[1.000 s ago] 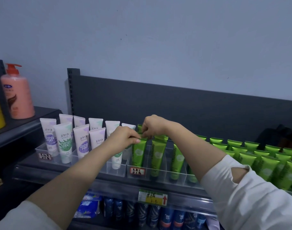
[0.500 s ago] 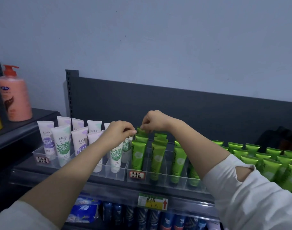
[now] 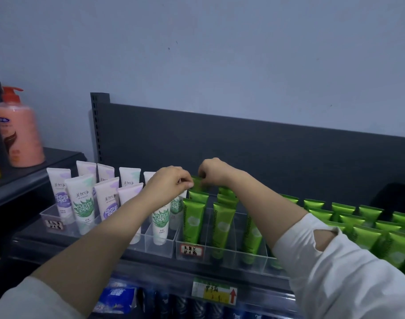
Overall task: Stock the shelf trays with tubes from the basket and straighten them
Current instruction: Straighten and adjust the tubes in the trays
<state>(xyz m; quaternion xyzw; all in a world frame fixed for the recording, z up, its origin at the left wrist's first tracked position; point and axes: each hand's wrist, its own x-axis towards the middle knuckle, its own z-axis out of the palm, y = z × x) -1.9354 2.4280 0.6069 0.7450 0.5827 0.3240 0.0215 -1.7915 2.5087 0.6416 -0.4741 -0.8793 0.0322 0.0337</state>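
1. at the back of the green tray (image 3: 234,254), both hands are pinching higher and further back than a second ago.
2. left hand (image 3: 171,183) and right hand (image 3: 211,171) are nipping the rear tube (image 3: 198,182) by its top edge.
3. the front tubes are standing free, so straightening seems to be finishing in this lane.

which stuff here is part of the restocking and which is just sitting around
In the job: back green plastic tube pinched by the right hand; left hand; clear plastic tray; white plastic tubes.
Just there: pink pump bottle; yellow-green shelf price label; blue packets below.
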